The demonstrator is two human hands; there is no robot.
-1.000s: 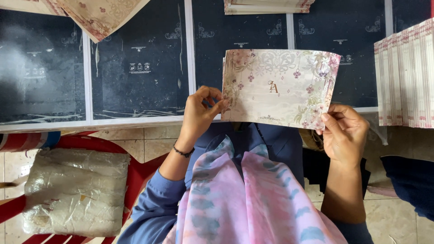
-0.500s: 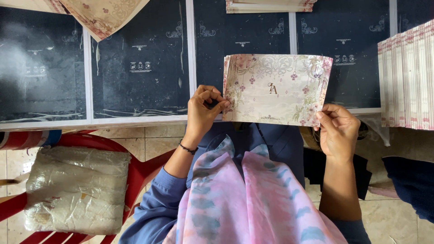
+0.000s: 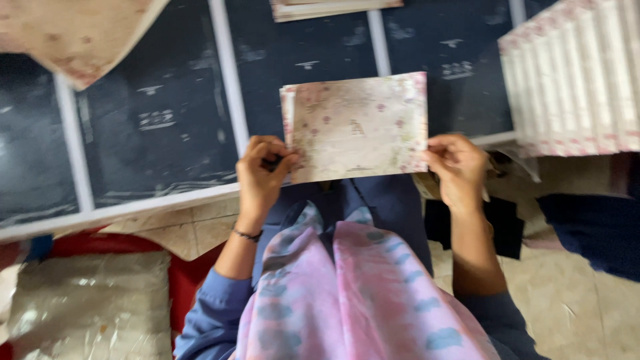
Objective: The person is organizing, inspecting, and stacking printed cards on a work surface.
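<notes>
At the centre of the frame you hold the card (image 3: 357, 127) between your left hand (image 3: 262, 175) and right hand (image 3: 459, 167), above the board (image 3: 160, 120). A card stack (image 3: 580, 80) lies upper right, a wrapped bundle (image 3: 87, 303) lower left.

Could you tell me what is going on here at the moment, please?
A person seated at a dark table holds a floral card by its lower corners, the left hand at one corner and the right hand at the other. The card is held flat over the table's near edge, above the person's lap. A row of similar cards stands to the right, and a plastic-wrapped bundle lies on a red chair to the left.
</notes>
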